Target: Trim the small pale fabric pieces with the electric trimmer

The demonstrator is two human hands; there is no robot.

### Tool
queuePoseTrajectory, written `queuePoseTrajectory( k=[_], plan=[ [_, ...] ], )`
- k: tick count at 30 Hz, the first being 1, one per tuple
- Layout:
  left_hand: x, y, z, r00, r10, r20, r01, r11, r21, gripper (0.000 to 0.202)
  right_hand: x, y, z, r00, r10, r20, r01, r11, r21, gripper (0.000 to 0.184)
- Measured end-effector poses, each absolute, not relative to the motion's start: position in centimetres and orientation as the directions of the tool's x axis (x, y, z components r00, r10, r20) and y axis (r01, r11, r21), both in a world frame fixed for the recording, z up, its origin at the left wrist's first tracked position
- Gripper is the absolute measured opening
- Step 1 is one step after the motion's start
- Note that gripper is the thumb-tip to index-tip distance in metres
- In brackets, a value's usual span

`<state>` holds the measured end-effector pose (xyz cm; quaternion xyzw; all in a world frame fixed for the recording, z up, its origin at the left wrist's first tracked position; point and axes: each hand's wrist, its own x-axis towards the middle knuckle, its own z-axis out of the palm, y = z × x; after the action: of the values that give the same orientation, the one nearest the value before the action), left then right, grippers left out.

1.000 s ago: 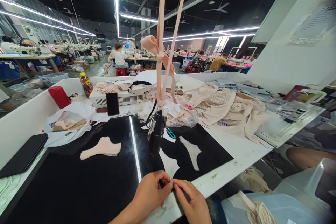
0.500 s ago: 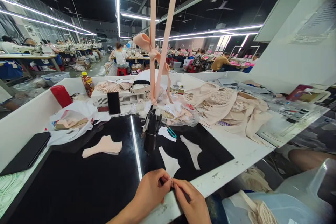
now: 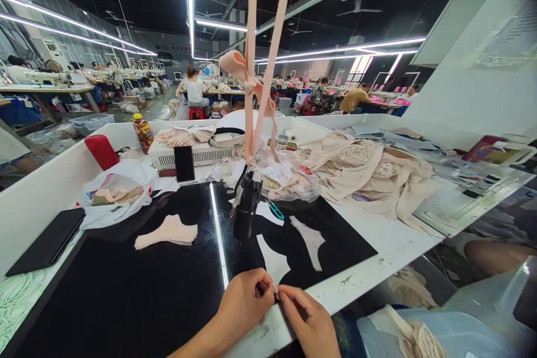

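Note:
Close to the table's front edge, my left hand [image 3: 247, 297] and my right hand [image 3: 309, 316] meet fingertip to fingertip. Both pinch a tiny pale scrap [image 3: 276, 289] whose kind is too small to make out. Just beyond them lies a white curved pattern piece [image 3: 272, 260] on the black work surface [image 3: 146, 296]. To its right is a light grey cut piece [image 3: 309, 241]. A stack of peach cut fabric pieces [image 3: 168, 232] rests further left. A black cylindrical tool [image 3: 246, 215] hangs from peach fabric straps [image 3: 268, 67] over the surface, beside a teal-handled tool [image 3: 276, 211].
Beige fabric [image 3: 356, 168] is heaped at the back right. A white plastic bag [image 3: 119, 190], a phone [image 3: 184, 164], a bottle [image 3: 142, 133] and a black folder [image 3: 46, 241] stand or lie at left. Clear bins [image 3: 474, 330] sit below right. People work at distant tables.
The view has shifted slightly, so the scene sits a little further right. My hands stay pinched together at nearly the same spot. The hanging tool shows no clear motion of its own.

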<state>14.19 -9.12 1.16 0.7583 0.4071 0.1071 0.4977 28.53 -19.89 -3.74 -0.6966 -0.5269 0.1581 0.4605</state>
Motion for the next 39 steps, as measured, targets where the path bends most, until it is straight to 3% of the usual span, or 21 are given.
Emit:
queuePoseTrajectory(
  k=[17,39],
  plan=[
    [13.9,-9.2,1.6,0.679,0.693,-0.242,0.468,-0.155,0.87,0.014,28.3,-19.9,-3.4,0.451,0.866,0.216,0.548,-0.078,-0.833,0.036],
    [13.8,-9.3,1.3,0.675,0.7,-0.233,0.455,-0.147,0.878,0.02,28.3,-20.1,-4.0,0.446,0.867,0.222,0.571,-0.085,-0.816,0.026]
  ],
)
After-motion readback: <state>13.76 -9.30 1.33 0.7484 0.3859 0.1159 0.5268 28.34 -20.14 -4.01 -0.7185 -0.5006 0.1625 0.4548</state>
